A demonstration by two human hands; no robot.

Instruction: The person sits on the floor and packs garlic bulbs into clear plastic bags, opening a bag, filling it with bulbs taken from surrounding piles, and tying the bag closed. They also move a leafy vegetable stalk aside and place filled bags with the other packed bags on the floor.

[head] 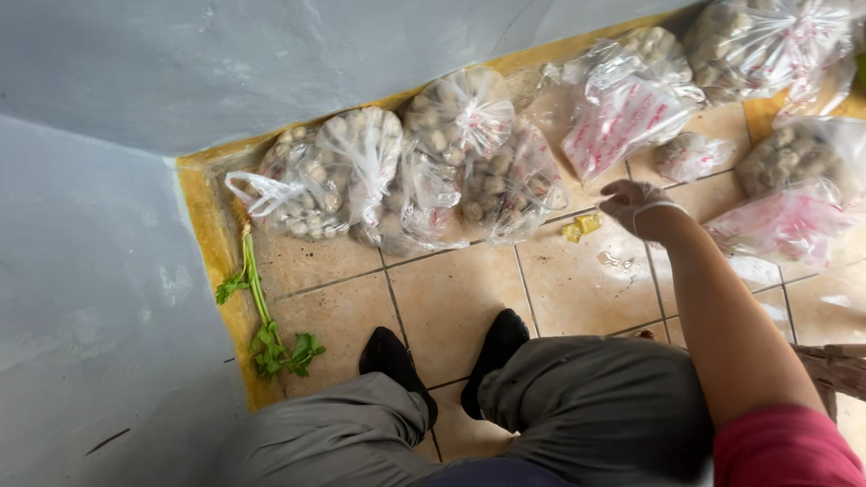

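— Head view first: what lies nearest?

— Two knees in grey trousers and two feet in black socks planted on the tan tiled floor. From the lower right a red sleeve ends at the upper arm, and the bare forearm stretches up and leftward.

— And the hand itself?

— The right hand hangs low over the tiles, wrist bent, a thin band around it. Its fingers curl loosely downward; whether they pinch anything cannot be told. The left hand is out of sight.

— What is closest to it?

— A small yellow scrap lies just left of it on the floor, and a clear bag with red print sits just beside it on the right.

— Count the rest.

— Further out, along the grey wall, about nine or ten knotted clear bags of round brownish lumps; they overlap, so the count is rough. One leafy green sprig lies in the left corner.
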